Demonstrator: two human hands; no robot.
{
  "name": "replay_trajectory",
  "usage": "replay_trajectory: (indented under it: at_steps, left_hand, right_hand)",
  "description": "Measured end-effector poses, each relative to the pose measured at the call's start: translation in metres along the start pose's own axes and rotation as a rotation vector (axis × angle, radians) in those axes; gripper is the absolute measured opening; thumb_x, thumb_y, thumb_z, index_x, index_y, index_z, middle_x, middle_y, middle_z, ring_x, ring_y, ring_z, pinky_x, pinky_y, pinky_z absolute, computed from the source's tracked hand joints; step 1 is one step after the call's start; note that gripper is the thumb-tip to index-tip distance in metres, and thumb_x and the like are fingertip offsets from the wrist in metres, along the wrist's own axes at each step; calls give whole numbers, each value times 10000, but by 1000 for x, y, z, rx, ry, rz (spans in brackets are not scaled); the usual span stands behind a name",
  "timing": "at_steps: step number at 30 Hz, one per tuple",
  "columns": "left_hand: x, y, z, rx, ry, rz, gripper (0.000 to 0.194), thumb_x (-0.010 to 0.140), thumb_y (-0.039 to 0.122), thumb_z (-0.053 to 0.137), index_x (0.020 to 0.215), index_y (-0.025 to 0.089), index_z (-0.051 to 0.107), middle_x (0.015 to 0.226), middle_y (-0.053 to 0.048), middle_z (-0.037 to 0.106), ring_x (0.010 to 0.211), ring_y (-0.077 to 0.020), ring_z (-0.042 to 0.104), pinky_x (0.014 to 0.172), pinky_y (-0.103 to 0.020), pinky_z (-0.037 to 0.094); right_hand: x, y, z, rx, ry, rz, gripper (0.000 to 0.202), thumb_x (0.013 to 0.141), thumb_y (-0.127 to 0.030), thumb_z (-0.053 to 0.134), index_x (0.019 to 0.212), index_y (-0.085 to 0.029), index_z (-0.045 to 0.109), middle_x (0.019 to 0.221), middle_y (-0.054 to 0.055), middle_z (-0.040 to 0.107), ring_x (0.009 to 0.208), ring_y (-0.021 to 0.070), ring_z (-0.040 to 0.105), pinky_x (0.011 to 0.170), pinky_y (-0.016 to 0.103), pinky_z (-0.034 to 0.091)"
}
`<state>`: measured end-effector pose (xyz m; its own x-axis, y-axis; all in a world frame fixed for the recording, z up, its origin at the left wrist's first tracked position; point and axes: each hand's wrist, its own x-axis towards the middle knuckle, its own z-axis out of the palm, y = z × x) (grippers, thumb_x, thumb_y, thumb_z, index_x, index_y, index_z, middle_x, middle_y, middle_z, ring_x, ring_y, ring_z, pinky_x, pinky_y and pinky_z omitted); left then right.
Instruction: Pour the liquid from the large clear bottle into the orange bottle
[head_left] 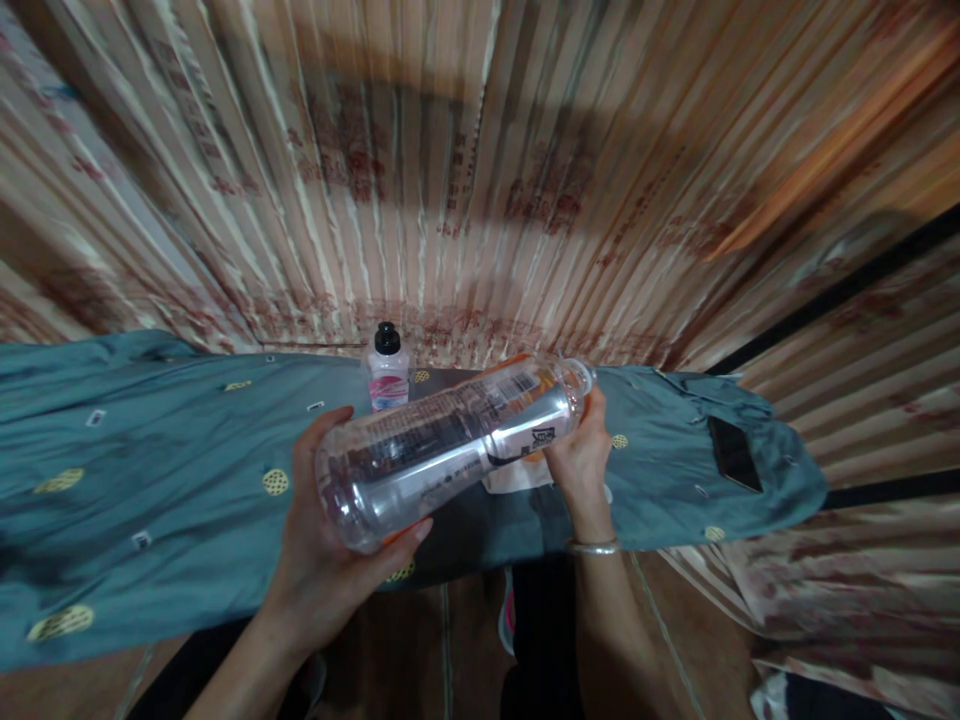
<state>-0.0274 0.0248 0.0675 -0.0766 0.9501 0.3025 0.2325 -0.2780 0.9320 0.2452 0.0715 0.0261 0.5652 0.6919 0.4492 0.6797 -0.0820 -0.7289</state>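
Observation:
A large clear plastic bottle with a printed label is held tilted in front of me, its neck to the right and raised. My left hand is wrapped round the bottle's base, thumb below and fingers behind. At the neck end, my right hand grips the bottle, with most of its fingers hidden behind it. Beyond the bottle stands a small upright bottle with a black cap and a pink label. Partly covered by the large bottle lies a white, flat item that I cannot make out.
A green cloth with pineapple prints covers the narrow table. A dark phone-like slab lies near its right end. Pleated patterned curtains hang behind, and black bars run along the right. My legs and a shoe show below.

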Motion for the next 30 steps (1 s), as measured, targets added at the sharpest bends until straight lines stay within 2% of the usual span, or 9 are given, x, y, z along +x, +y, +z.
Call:
replay_trajectory:
  at_steps: [7,10,13,18,20,26,30]
  left_hand:
    - [-1,4,1,-12,4,-12,868,682,318,872,1449,413,477,1207,-4,710,1022,-284,770,879,-464,691]
    - [2,2,0,-16,3,19,898,632,355,911,1422,364,486,1176,-11,713,982,-276,776,829,-440,697]
    - [3,-2,0,-17,3,12,898,644,339,907,1435,340,481,1173,-24,713,983,-280,778,836,-446,698]
    - [1,-4,0,-31,-16,45,911,657,324,897,1460,409,475,1195,1,714,998,-290,782,854,-457,704]
    - [0,-2,1,-16,-3,17,884,669,315,876,1452,419,480,1213,-4,709,1020,-296,778,884,-472,701]
    - [-1,6,2,-20,8,-27,890,659,320,884,1447,358,474,1176,-42,726,1007,-312,775,885,-503,693]
    - [-1,5,1,-14,6,-29,889,659,320,884,1444,385,471,1181,-25,724,1009,-305,773,876,-499,692]
  right_hand:
    - [1,-6,-2,21,-19,41,718,783,-455,665,1429,-152,591,1209,182,804,1022,369,803,878,458,645]
    - [1,-7,-2,15,-18,54,716,789,-471,650,1425,-146,592,1200,185,804,1021,378,799,880,475,643]
    - [1,-6,-2,7,-28,48,732,788,-469,652,1442,-148,577,1212,186,798,1040,384,794,894,486,639]
    - [1,-5,-2,13,-14,46,709,796,-474,656,1430,-162,593,1186,171,811,1014,375,799,871,464,637]
    - [0,-5,-2,5,-19,46,708,797,-473,652,1433,-169,590,1196,166,808,1018,371,800,874,460,638]
    - [0,-1,-1,-16,-18,15,728,757,-427,670,1429,-162,577,1155,153,812,963,358,806,821,436,643]
    - [0,-1,-1,-21,-16,8,724,763,-438,669,1428,-165,578,1163,156,812,977,364,804,837,447,642]
